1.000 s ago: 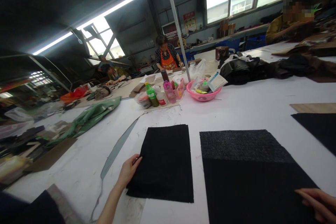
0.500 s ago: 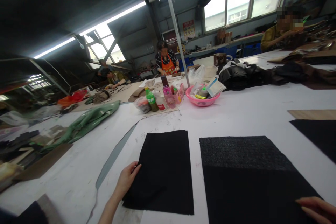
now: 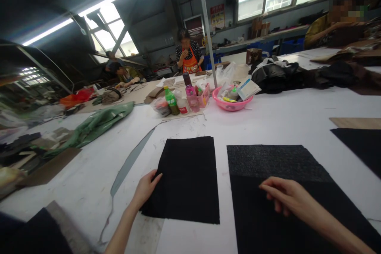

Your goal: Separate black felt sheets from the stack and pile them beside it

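Two black fabric pieces lie on the white table (image 3: 268, 119). My left hand (image 3: 145, 188) rests on the left edge of the smaller black piece (image 3: 186, 178), fingers bent lightly on the cloth, holding nothing. My right hand (image 3: 285, 196) hovers over or rests on the larger black piece (image 3: 282, 194), near the line where its lighter, grainy top strip meets the darker lower part. The fingers of the right hand are loosely curled with nothing visible in them.
A pink basin (image 3: 230, 103) with small items, a green bottle (image 3: 171, 101) and pink containers stand behind. Green fabric (image 3: 95, 125) lies at the left, dark cloth heaps (image 3: 285, 75) at the back right, another black piece (image 3: 361, 147) at the right edge. Other people work at far tables.
My right hand has moved from the bottom right corner up and left onto the middle of the larger black piece. The left hand has stayed at the smaller piece's edge.
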Action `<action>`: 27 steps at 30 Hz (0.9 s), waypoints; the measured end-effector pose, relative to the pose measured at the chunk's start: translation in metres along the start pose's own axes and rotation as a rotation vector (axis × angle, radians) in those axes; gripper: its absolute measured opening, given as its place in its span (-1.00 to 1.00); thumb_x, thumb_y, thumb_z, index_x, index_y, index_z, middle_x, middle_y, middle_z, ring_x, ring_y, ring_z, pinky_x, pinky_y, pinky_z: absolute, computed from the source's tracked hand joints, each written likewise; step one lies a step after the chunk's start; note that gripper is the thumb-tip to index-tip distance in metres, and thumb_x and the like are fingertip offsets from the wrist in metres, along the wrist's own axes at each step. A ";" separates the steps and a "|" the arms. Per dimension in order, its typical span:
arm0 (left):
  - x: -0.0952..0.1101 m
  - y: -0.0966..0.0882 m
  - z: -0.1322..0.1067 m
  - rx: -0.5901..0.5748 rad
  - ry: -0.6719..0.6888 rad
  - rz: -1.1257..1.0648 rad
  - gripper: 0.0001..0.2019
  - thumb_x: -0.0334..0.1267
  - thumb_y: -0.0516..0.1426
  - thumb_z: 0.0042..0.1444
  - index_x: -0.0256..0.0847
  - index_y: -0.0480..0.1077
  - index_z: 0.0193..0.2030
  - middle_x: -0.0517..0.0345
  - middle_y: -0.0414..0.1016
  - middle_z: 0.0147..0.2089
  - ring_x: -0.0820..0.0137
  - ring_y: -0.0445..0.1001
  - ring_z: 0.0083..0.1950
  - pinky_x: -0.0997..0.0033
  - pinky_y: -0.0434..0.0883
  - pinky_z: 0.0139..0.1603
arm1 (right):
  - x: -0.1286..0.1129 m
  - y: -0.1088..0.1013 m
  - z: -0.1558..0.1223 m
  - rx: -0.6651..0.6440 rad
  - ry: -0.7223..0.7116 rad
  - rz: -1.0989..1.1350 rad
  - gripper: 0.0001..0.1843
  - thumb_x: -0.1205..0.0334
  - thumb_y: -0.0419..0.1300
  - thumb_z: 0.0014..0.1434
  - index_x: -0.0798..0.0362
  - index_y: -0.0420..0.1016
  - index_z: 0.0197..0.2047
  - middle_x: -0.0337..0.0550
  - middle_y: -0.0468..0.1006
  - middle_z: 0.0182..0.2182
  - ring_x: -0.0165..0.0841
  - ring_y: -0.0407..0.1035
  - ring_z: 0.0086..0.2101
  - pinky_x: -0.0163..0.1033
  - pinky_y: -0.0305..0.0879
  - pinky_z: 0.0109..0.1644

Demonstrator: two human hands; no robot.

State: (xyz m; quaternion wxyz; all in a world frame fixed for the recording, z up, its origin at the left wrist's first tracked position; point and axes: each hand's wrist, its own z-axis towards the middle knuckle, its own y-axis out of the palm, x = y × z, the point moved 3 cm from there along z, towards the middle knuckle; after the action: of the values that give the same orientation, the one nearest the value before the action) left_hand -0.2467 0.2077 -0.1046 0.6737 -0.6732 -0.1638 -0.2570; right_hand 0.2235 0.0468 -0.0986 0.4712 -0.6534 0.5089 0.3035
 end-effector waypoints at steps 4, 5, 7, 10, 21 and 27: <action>0.001 0.000 0.000 -0.009 -0.020 0.010 -0.66 0.08 0.06 0.06 -0.16 0.43 -0.37 0.14 0.54 -0.39 0.22 0.50 -0.30 0.34 0.42 -0.24 | -0.043 0.076 0.039 -0.195 0.007 0.108 -0.79 0.21 0.10 0.23 0.11 0.45 -0.39 -0.23 0.48 -0.53 -0.50 0.34 -0.69 -0.46 0.12 -0.72; 0.000 0.000 0.000 -0.010 -0.023 0.012 -0.66 0.08 0.06 0.06 -0.16 0.44 -0.36 0.13 0.55 -0.37 0.22 0.51 -0.29 0.33 0.42 -0.22 | -0.047 0.088 0.048 -0.213 0.023 0.124 -0.79 0.23 0.08 0.26 0.13 0.44 -0.36 -0.24 0.48 -0.54 -0.51 0.34 -0.70 -0.47 0.11 -0.73; -0.002 0.001 0.001 -0.010 -0.029 0.015 -0.65 0.08 0.06 0.06 -0.16 0.45 -0.31 0.11 0.57 -0.33 0.20 0.52 -0.26 0.31 0.42 -0.19 | -0.051 0.105 0.064 -0.221 0.061 0.154 -0.81 0.28 0.04 0.29 0.15 0.41 -0.30 -0.26 0.48 -0.55 -0.51 0.33 -0.72 -0.48 0.09 -0.75; -0.005 0.003 0.001 -0.011 -0.039 0.020 -0.63 0.09 0.04 0.07 -0.17 0.45 -0.25 0.06 0.58 -0.27 0.17 0.53 -0.21 0.28 0.42 -0.13 | -0.052 0.119 0.080 -0.195 0.110 0.187 -0.85 0.35 0.01 0.29 0.16 0.37 -0.27 -0.28 0.48 -0.57 -0.52 0.33 -0.73 -0.49 0.06 -0.76; -0.014 0.006 0.002 0.007 -0.082 0.014 -0.60 0.09 0.06 0.05 -0.16 0.45 -0.16 -0.04 0.60 -0.07 0.09 0.54 -0.03 0.22 0.42 -0.02 | -0.053 0.126 0.088 -0.199 0.208 0.194 -0.85 0.38 0.04 0.27 0.13 0.35 -0.35 -0.29 0.49 -0.61 -0.55 0.31 -0.74 -0.51 -0.02 -0.77; -0.014 0.007 0.001 0.006 -0.071 0.000 -0.61 0.09 0.06 0.07 -0.13 0.47 -0.14 0.00 0.61 -0.09 0.09 0.54 -0.03 0.23 0.43 -0.02 | -0.053 0.134 0.088 -0.271 0.232 0.133 -0.79 0.32 0.17 0.22 0.12 0.37 -0.46 -0.28 0.46 -0.68 -0.56 0.27 -0.77 -0.51 -0.05 -0.77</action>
State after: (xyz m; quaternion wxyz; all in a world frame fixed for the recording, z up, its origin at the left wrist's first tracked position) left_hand -0.2545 0.2100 -0.1181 0.6694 -0.6799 -0.1883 -0.2328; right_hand 0.0880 0.1428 -0.1260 0.2959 -0.7065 0.5562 0.3225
